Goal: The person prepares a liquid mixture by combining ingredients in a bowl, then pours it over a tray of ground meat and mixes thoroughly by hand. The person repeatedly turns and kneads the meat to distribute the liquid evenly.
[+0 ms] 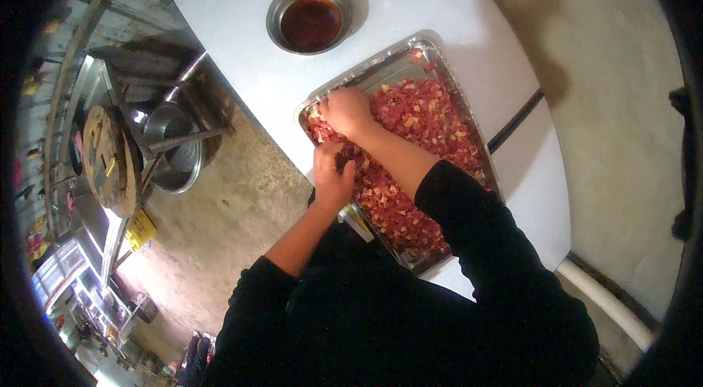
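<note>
A shallow rectangular metal tray holds a broad layer of chopped red meat with pale yellowish pieces. My right hand is pressed into the meat at the tray's far left corner, its fingertips buried from sight. Closer to me, my left hand reaches over the tray's left edge. Its thumb stands apart from its fingers, with meat between them, and the fingertips are blurred. Whether either hand grips any meat does not show. Beyond the tray stands a round metal bowl of dark reddish-brown liquid.
The tray and bowl rest on a white table. A round wooden chopping block with a blade-like tool sits on a metal-framed stand to the left. Near it are a metal basin and a yellow item. Someone's dark-clothed legs appear lower left.
</note>
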The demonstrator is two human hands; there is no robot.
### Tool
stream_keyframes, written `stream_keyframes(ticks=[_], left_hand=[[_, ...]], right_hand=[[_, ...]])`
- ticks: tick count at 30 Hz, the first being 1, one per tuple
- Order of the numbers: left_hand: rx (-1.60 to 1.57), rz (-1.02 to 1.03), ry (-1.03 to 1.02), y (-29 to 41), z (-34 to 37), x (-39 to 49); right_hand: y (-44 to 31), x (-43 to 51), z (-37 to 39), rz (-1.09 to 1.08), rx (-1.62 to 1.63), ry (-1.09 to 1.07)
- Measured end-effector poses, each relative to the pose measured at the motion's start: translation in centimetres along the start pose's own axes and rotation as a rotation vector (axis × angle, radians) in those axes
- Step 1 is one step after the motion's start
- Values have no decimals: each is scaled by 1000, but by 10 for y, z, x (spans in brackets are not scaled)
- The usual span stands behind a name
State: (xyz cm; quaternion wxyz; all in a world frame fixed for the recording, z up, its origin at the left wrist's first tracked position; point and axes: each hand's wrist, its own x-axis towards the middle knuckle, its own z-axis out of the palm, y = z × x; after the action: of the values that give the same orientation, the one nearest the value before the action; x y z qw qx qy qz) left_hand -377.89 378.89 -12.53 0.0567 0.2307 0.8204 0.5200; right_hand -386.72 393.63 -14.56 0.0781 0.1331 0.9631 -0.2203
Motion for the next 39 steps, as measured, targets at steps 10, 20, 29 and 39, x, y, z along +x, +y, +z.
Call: stream_keyframes(ticks=[10,20,29,39], left_hand=[[-291,-190,128,17,-33,-10],[-125,-319,13,3,-8,24],[172,-192,-239,-6,37,72],[339,-417,-438,-5,35,63]], right_hand=[[-36,-22,-12,-307,-182,-499],[62,-165,-52,-511,-321,-141],[121,-42,-97,-317,-247,64],[197,-45,-107,-73,-169,-254]])
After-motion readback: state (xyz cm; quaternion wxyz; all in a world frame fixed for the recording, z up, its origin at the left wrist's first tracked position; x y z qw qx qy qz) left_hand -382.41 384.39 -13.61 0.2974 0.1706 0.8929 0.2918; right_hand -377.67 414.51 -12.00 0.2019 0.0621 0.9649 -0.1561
